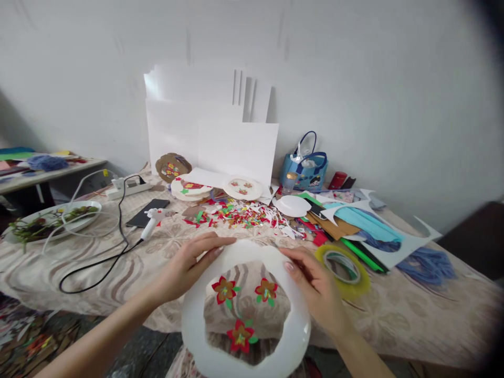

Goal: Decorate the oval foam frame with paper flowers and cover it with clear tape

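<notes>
A white ring-shaped frame [297, 320] with a clear centre is held up at the table's front edge. Three red and brown paper flowers [240, 336] with green leaves show in its see-through middle. My left hand [189, 268] grips the ring's upper left edge, thumb on its face. At the upper right edge, my right hand [313, 283] holds the same ring with thumb and fingers. Beyond it lie small red, white and green paper scraps [252, 214].
On the left are a white glue gun [153, 223], a black phone [147, 212], cables and a plate of stems [55, 220]. Yellow tape [342, 270], coloured sheets and blue yarn [429, 266] lie right. White boards [212, 142] and a blue bag [304, 170] stand behind.
</notes>
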Available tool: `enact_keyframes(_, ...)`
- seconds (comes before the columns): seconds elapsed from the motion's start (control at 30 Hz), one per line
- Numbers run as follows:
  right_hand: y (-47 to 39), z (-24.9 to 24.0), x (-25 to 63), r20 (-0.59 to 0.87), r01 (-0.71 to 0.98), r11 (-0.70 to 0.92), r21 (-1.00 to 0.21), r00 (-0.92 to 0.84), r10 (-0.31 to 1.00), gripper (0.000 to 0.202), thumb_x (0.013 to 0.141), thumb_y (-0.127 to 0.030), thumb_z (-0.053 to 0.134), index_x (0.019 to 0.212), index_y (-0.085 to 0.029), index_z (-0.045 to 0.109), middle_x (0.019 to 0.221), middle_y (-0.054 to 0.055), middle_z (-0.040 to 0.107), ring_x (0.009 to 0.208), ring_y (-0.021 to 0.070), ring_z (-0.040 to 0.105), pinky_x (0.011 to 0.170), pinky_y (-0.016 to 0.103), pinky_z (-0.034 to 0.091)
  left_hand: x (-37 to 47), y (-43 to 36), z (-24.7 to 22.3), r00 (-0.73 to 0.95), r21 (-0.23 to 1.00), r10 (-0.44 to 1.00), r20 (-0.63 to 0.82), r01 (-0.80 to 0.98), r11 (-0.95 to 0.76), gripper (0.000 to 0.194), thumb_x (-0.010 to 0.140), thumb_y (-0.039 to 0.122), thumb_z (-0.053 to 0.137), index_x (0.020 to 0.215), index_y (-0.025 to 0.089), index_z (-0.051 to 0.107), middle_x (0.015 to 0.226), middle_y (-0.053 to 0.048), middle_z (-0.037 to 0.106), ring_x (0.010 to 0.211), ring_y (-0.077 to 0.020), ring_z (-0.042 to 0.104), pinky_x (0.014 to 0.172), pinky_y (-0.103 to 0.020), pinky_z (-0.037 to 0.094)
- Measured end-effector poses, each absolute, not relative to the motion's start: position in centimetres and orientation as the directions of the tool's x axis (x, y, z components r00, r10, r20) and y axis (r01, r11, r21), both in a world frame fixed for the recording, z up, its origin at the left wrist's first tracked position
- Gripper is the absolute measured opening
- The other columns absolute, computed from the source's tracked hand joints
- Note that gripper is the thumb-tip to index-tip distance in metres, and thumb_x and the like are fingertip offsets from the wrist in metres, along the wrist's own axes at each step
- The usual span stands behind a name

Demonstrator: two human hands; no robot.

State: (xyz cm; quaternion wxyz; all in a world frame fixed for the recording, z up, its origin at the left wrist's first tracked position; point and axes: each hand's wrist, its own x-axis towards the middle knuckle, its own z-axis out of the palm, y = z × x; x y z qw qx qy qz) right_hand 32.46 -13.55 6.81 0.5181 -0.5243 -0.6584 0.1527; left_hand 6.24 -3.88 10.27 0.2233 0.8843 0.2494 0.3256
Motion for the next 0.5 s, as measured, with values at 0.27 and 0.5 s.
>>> enact_keyframes(0.27, -13.0, 5.4, 32.4, 0.334, 0.430, 0.265, -0.863, 0.093, 0.938, 0.026, 0.090, -0.035, 0.050, 0.111, -0.025, 0.061, 0.108, 0.005, 0.064, 0.094, 0.0185, 0.061, 0.080, 0.030, 0.050, 7.2, -3.4, 10.2, 0.730, 0.589, 0.592, 0.341, 0.325, -0.740, 0.038, 0.095, 0.027, 0.042, 0.133, 0.030, 0.044, 0.116, -0.004, 0.062, 0.101, -0.0168, 0.059, 0.081, -0.027, 0.049)
enact_keyframes(0.5, -13.2, 5.1, 32.3, 0.286, 0.395, 0.227, -0.890, 0.097, 0.953, 0.025, 0.090, -0.037, 0.050, 0.111, -0.028, 0.060, 0.108, 0.004, 0.063, 0.097, 0.0189, 0.060, 0.084, 0.031, 0.048, 9.3, -3.3, 12.5, 0.856, 0.435, 0.419, 0.303, 0.268, -0.860, 0.036, 0.094, 0.018, 0.039, 0.127, 0.025, 0.052, 0.108, -0.007, 0.057, 0.100, -0.0174, 0.055, 0.090, -0.032, 0.044)
